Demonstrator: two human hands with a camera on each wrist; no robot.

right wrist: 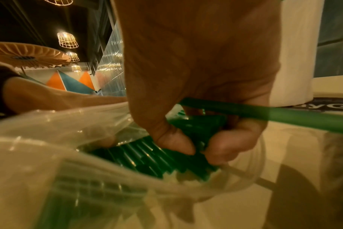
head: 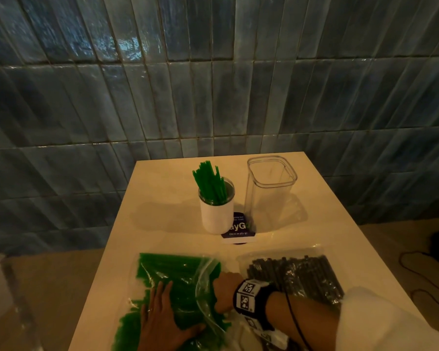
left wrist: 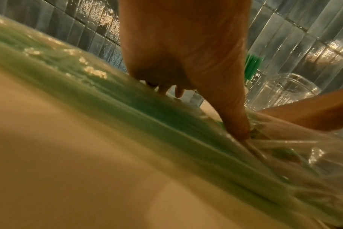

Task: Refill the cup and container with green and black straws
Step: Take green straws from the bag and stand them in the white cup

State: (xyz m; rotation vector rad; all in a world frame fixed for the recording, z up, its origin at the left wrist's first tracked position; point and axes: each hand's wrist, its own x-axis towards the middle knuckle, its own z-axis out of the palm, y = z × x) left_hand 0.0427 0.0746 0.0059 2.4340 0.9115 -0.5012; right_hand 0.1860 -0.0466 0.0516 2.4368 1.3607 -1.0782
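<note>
Nearest the table's front edge, the bag of green straws (head: 162, 287) is pinned flat by the left hand (head: 162, 317): fingers straight and spread, palm down on the plastic, presumably so the bag is kept from sliding while straws are drawn out. Through the bag's open mouth, on the side toward the bag of black straws (head: 297, 277), the right hand (head: 224, 291) is pushed in. In the right wrist view its fingers (right wrist: 225, 144) and thumb are clamped on a bundle of green straws (right wrist: 188, 131), gripped near one end; one loose straw (right wrist: 284, 116) juts out sideways over the knuckles and could be dropped on withdrawal. The black-straw bag lies beside the green one, touched only by the right forearm resting across it; whether it is opened cannot be told.

Further from the front edge, behind the green bag, the white cup (head: 217, 211) stands upright with some green straws in it, room left, so the held bundle is judged to be meant for it. Just beside the cup, behind the black bag, the clear container (head: 270, 188) stands upright and empty, lid off; black straws are presumably intended there. A dark printed card (head: 237, 230) lies between the two bases. Furthest back, the table is butted against a blue tiled wall (head: 213, 84).
</note>
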